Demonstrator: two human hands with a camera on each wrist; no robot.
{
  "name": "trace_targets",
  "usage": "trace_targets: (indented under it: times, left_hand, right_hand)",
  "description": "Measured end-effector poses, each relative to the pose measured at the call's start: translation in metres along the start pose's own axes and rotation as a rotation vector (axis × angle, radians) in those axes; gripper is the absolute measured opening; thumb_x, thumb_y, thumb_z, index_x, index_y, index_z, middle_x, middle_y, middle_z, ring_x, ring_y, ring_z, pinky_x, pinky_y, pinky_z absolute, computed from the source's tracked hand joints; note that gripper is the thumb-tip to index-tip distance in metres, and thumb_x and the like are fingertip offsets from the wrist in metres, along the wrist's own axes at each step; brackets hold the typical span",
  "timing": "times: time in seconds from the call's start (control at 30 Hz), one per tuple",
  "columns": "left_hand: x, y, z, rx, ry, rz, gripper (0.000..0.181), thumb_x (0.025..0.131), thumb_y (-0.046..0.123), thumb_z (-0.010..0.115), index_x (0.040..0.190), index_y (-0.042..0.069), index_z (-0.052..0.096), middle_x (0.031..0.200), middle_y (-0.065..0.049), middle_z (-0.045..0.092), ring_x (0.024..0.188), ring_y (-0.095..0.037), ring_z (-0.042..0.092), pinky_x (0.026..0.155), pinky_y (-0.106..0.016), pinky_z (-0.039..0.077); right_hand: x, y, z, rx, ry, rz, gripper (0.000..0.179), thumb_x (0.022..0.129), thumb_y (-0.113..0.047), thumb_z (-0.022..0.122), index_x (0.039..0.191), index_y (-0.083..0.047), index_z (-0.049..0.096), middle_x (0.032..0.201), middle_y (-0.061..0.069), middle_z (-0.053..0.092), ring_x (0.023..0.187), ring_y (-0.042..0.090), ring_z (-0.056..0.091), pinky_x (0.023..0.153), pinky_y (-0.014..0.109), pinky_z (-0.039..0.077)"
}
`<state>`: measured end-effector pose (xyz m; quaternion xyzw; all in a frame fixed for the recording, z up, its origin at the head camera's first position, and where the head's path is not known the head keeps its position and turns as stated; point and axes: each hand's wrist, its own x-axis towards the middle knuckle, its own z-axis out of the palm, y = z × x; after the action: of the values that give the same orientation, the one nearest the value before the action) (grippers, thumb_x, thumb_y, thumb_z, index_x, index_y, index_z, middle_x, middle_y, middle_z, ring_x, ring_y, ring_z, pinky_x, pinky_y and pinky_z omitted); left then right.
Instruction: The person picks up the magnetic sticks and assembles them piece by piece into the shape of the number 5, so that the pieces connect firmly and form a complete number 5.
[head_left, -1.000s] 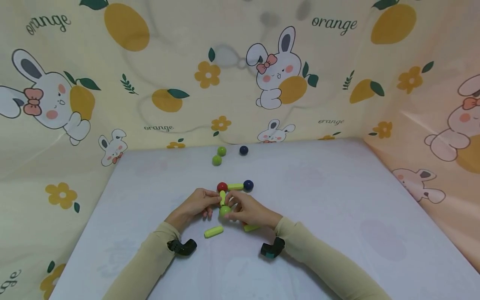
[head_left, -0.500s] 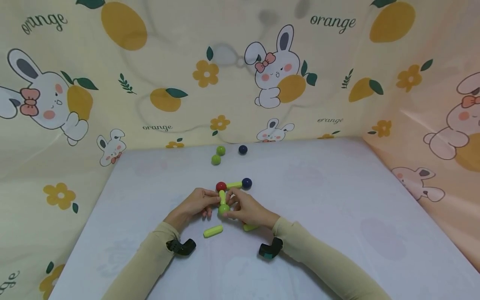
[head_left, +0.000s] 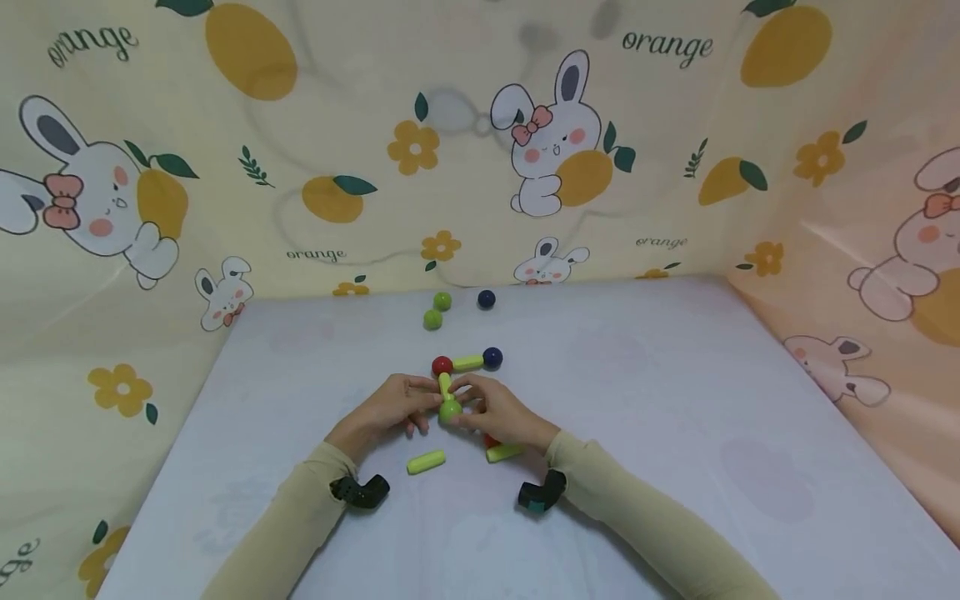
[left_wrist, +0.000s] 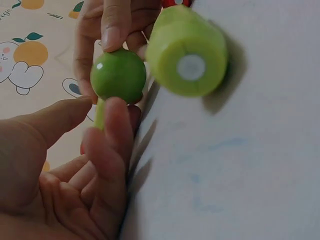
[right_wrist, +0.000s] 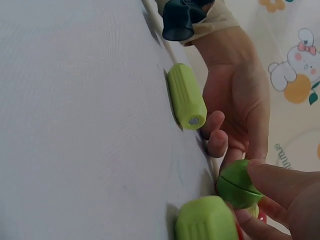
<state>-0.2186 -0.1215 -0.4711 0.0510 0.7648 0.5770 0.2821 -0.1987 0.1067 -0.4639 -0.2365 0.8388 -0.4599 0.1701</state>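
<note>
My right hand (head_left: pixel 501 410) pinches a green ball (head_left: pixel 450 411) between thumb and fingers; in the right wrist view the thumb presses on the ball (right_wrist: pixel 239 185). My left hand (head_left: pixel 392 406) holds the yellow-green magnetic rod (head_left: pixel 446 384) just beyond that ball, thumb on one side and fingers on the other. At its far end the rod meets a red ball (head_left: pixel 442 366). From there a second yellow-green rod (head_left: pixel 468 363) runs right to a dark blue ball (head_left: pixel 492 358). In the left wrist view the left fingers partly hide the held rod.
A loose yellow-green rod (head_left: pixel 426 462) lies in front of the hands, with a metal disc in its end (right_wrist: pixel 194 121). Another rod (head_left: pixel 503 452) with a red piece (head_left: pixel 491 440) lies under the right wrist. Two green balls (head_left: pixel 432 319) and a dark blue ball (head_left: pixel 486 299) sit farther back.
The joined rods and balls have shifted slightly away from the person, both hands moving along with them. More of the red piece under the right hand now shows.
</note>
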Motion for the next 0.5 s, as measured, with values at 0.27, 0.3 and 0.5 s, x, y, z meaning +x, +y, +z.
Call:
trace_targets:
  times: [0.27,0.3,0.5]
  left_hand:
    - [-0.0060,0.0053,-0.0065,0.090,-0.004,0.038,0.050,0.100,0.016,0.063,0.145,0.002,0.048,0.108,-0.013,0.077,0.065,-0.012,0.067,0.057,-0.023,0.052]
    - [-0.0069,0.0056,-0.0064,0.100,-0.010,0.045,0.052,0.099,0.016,0.064,0.147,0.004,0.046,0.110,-0.013,0.076,0.067,-0.013,0.068,0.059,-0.024,0.052]
    - [-0.0068,0.0071,-0.0040,0.163,-0.059,0.143,0.066,0.094,0.014,0.071,0.152,0.011,0.040,0.118,-0.018,0.067,0.068,-0.015,0.062,0.061,-0.027,0.051]
  right_hand:
    - [0.0012,0.0068,-0.0018,0.055,-0.037,0.014,0.048,0.096,-0.018,0.071,0.141,-0.010,0.054,0.134,0.016,0.067,0.110,0.024,0.069,0.080,0.026,0.052]
    - [0.0010,0.0072,-0.0020,0.069,-0.045,0.017,0.049,0.096,-0.018,0.070,0.142,-0.010,0.053,0.135,0.015,0.066,0.114,0.025,0.068,0.085,0.029,0.053]
    - [0.0034,0.0084,-0.0046,0.122,-0.068,-0.003,0.050,0.098,-0.013,0.066,0.146,-0.010,0.051,0.143,0.013,0.061,0.135,0.029,0.056,0.110,0.054,0.045]
